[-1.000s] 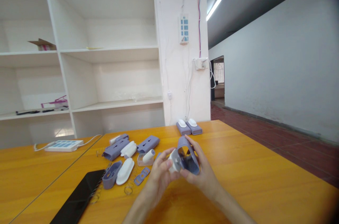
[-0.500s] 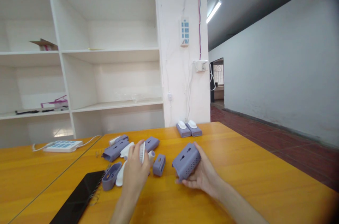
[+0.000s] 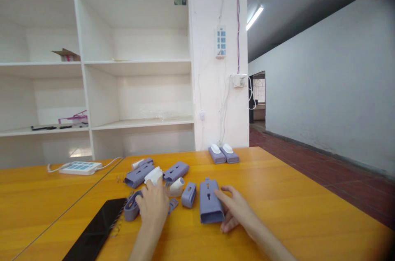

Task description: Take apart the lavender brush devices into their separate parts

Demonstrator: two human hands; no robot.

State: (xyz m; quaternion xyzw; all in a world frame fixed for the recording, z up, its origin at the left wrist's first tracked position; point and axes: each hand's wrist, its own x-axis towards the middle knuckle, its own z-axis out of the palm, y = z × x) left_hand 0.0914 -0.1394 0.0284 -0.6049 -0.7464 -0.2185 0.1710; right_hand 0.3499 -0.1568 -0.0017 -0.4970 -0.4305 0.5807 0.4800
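Note:
A purple hollow rectangular casing [image 3: 211, 205] with slots on top lies on the table, its open end toward me. My right hand [image 3: 237, 210] is at its right side, fingers apart, one fingertip at the casing's edge. My left hand [image 3: 154, 203] is over the pile of parts with its fingers spread, fingertips at a white ridged piece [image 3: 153, 174]; its thumb is hidden. Beneath and left of that hand is a purple oval ring-shaped part [image 3: 132, 207]. A small purple slotted block [image 3: 189, 195] stands between my hands, near a white cylinder-ended part [image 3: 177, 185].
More purple casings [image 3: 176, 171] lie behind the pile. Two purple units with white tops [image 3: 222, 154] stand at the table's back edge. A black tablet-like slab [image 3: 95, 228] lies at left, with a white power strip [image 3: 80, 167] behind it. White shelves [image 3: 138, 123] rise beyond.
My right hand has lowered the purple casing, turned it and set it on the table, loosening its fingers. My left hand, which held a white ridged piece, has moved down and slightly left.

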